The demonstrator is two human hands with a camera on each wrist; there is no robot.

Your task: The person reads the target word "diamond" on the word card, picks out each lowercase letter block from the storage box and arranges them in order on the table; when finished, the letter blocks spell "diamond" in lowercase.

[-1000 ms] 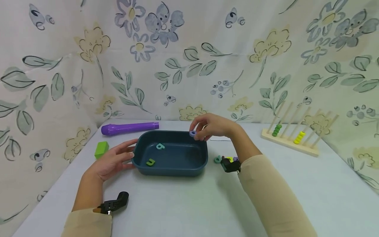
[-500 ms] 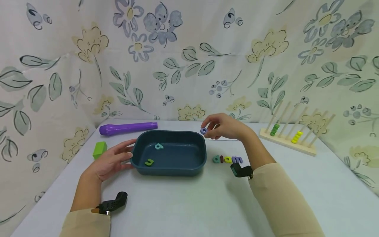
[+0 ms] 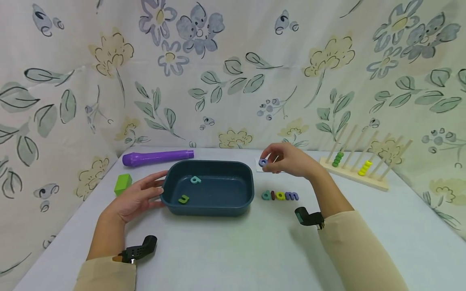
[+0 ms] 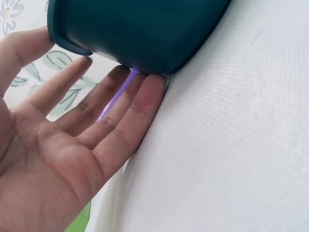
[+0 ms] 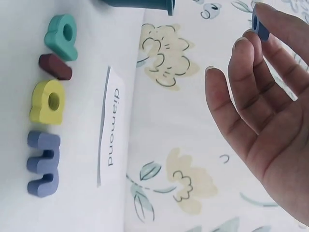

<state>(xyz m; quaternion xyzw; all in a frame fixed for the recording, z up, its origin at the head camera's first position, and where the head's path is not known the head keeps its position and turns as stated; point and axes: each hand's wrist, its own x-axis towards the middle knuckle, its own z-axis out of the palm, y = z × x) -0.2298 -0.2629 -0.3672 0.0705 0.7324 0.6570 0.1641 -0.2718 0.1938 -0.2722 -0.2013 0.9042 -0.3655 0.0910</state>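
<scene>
The blue ring-shaped letter (image 5: 263, 32) is pinched between the thumb and fingertips of the right hand (image 3: 289, 160). Nearer the person than that grip lies a row of letters (image 3: 278, 196); left of it, the left hand's (image 3: 140, 196) extended fingers touch the tray (image 3: 207, 211). Such a small edge hold could slip if the thumb rolls. The right wrist view reads "diamond" on the card (image 5: 109, 128); only the head view shows the letters inside the tray.

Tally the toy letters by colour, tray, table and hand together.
Teal letters: 2
Blue-purple letters: 2
Maroon letter: 1
Yellow letter: 1
Green letter: 1
Total: 7
</scene>
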